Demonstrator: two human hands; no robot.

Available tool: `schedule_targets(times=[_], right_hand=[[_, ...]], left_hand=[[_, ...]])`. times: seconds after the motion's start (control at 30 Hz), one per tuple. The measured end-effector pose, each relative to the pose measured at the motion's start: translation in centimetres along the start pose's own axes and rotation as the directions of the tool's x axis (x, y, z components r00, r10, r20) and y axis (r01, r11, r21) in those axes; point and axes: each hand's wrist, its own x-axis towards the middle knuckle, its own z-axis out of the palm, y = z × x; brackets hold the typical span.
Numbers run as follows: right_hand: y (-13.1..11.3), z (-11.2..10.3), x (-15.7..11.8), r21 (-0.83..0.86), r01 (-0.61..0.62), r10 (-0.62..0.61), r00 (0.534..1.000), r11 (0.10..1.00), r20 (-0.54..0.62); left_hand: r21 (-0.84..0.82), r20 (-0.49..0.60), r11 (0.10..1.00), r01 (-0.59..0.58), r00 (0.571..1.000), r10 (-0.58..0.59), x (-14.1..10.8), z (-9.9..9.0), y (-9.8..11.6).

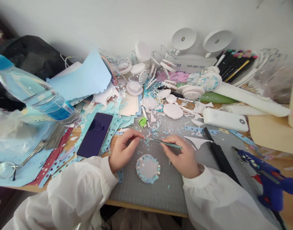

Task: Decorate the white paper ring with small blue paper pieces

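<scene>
My right hand [180, 155] is closed round a pair of tweezers [169, 144], whose tips point left over scattered tiny blue and white paper flowers [147, 145]. Close to those tips, the thumb and forefinger of my left hand [125, 148] come together in a pinch; whatever is between them is too small to name. Nearer to me, a round white disc [148, 168] lies flat on the grey cutting mat [127, 193]. Small blue and white flowers ring its edge, and its middle is plain.
Left of my hands lie a phone [95, 134] and a tilted water bottle [38, 92]. Behind are heaped white discs [172, 111] and a green object [143, 122]. To the right sit a white power bank [225, 119], a black bar [220, 159] and a blue glue gun [268, 175].
</scene>
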Motion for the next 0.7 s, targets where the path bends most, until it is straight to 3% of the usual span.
schedule_targets(times=[0.23,0.47,0.7], right_hand=[[0.0,-0.1,-0.1,0.032,-0.071,0.073,0.996,0.997,-0.055],[-0.5,-0.4,0.1,0.240,-0.207,0.249,0.955,0.948,-0.159],[-1.3,-0.4,0.2,0.370,-0.127,0.198,0.967,0.920,-0.163]], left_hand=[[0.008,-0.005,1.000,-0.005,1.000,0.005,0.0,0.0,-0.1],[0.059,0.041,0.994,-0.090,0.995,0.088,-0.1,0.2,-0.2],[0.061,0.139,0.983,-0.171,0.977,0.161,-0.1,0.1,0.0]])
